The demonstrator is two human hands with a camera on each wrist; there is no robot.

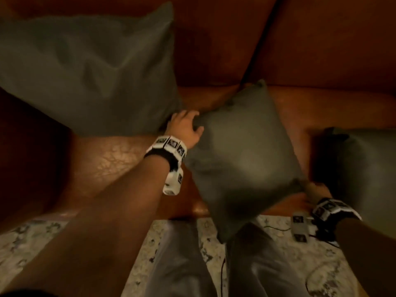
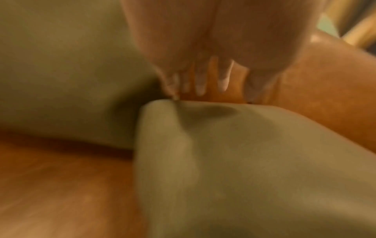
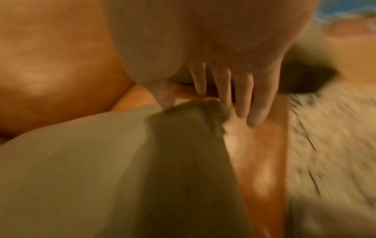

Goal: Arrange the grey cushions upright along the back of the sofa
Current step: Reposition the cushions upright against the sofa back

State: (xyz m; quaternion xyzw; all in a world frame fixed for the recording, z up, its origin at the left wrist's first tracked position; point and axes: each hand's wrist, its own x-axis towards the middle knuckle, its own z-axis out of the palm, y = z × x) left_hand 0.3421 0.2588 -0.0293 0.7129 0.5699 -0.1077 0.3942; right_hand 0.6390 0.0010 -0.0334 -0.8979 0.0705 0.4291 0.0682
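Dim, warm orange light. Brown leather sofa [image 1: 111,159] fills the upper and middle frame, a dark seam splitting its back panels at upper right. Pale patterned rug [image 1: 278,254] covers the floor along the bottom, with a thin dark cable [image 1: 276,228] lying on it at lower right.

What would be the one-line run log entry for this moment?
phase: lifting middle cushion | left hand: grips its left corner | right hand: pinches its right corner | left cushion: upright

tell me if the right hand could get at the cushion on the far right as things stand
Probably not yet: the right hand is pinching a corner of the middle cushion. The right cushion lies just beside it, nothing between.
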